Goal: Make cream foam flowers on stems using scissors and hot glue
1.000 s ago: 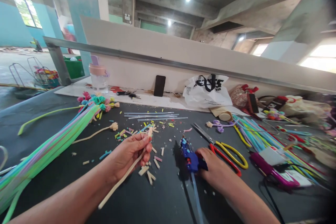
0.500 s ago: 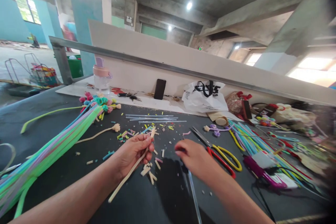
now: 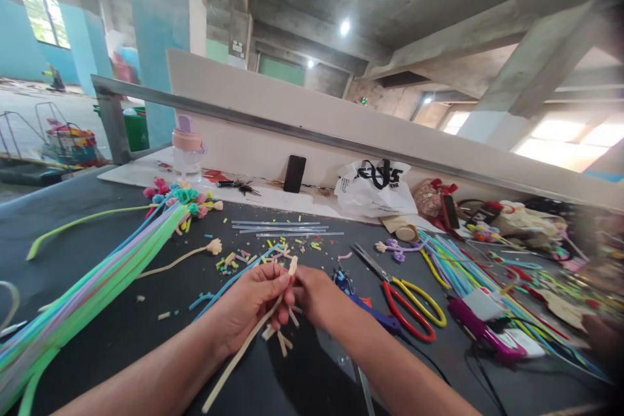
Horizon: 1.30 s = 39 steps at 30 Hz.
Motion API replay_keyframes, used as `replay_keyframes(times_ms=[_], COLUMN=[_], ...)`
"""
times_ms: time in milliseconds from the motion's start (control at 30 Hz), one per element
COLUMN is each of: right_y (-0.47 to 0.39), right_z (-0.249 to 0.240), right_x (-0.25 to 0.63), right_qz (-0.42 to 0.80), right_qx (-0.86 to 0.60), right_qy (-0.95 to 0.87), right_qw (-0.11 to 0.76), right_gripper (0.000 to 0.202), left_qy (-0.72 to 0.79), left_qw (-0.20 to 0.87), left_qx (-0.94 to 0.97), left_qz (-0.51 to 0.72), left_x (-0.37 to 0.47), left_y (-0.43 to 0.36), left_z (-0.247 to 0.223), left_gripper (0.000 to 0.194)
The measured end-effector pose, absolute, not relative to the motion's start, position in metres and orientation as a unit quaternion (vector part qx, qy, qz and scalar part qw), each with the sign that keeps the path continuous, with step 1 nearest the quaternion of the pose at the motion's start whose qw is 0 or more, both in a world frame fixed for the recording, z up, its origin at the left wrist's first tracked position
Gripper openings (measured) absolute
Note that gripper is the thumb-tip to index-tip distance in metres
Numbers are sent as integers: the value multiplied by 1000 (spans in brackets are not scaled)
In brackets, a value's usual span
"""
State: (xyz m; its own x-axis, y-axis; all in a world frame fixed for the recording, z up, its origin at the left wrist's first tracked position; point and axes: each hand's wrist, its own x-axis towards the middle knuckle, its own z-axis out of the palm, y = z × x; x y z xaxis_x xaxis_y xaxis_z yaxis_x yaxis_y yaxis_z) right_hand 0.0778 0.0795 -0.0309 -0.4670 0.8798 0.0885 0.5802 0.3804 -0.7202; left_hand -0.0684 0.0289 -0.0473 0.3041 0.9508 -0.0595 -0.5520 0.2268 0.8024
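Observation:
My left hand (image 3: 260, 296) is closed in a pinch on a beige pipe cleaner (image 3: 238, 357), whose long tail hangs down toward me. The upper end of this stem, thick and folded-looking, sticks up between my hands. Against that end my right hand (image 3: 316, 296) has its fingers closed, their tips partly hidden. Short cut beige pieces (image 3: 283, 341) lie on the table below my hands. Just right of my right wrist is a blue glue gun (image 3: 375, 315), partly covered by the arm. Beyond it lie scissors (image 3: 402, 292) with red and yellow handles, blades apart.
Clear glue sticks (image 3: 287, 227) lie ahead among small coloured scraps. A bundle of pipe cleaners (image 3: 121, 253) with flower heads spreads at left. At right are more stems (image 3: 453, 260) and a purple device (image 3: 487, 331). A phone (image 3: 294, 173), bottle (image 3: 186, 153) and white bag (image 3: 375, 188) stand behind.
My right hand has moved left from beside the glue gun to the top of the pipe cleaner. The glue gun now shows more fully. My left hand keeps its hold.

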Motion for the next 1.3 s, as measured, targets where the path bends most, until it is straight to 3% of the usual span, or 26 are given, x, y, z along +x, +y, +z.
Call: replay_keyframes(times_ms=[200,333,567,1300], right_y=[58,42,36,35], right_z=[-12,0,-4,-9], right_x=[122,132,126,120], right_qz=[415,531,478,440], right_qx=[-500,-476,-434,-441], right_qy=[-706,-604,-627,-660], right_qw=[283,356,436,420], right_gripper=[5,20,19,12], left_qy=[289,294,300,317], left_qw=[737,749,763,768], left_qx=[365,379,392,404], left_qz=[490,458,418,383], left_x=[-60,-54,-49,-48], left_y=[23,19,12,9], left_z=[-47,-50,-54,-49], left_gripper=[20,18,16,16])
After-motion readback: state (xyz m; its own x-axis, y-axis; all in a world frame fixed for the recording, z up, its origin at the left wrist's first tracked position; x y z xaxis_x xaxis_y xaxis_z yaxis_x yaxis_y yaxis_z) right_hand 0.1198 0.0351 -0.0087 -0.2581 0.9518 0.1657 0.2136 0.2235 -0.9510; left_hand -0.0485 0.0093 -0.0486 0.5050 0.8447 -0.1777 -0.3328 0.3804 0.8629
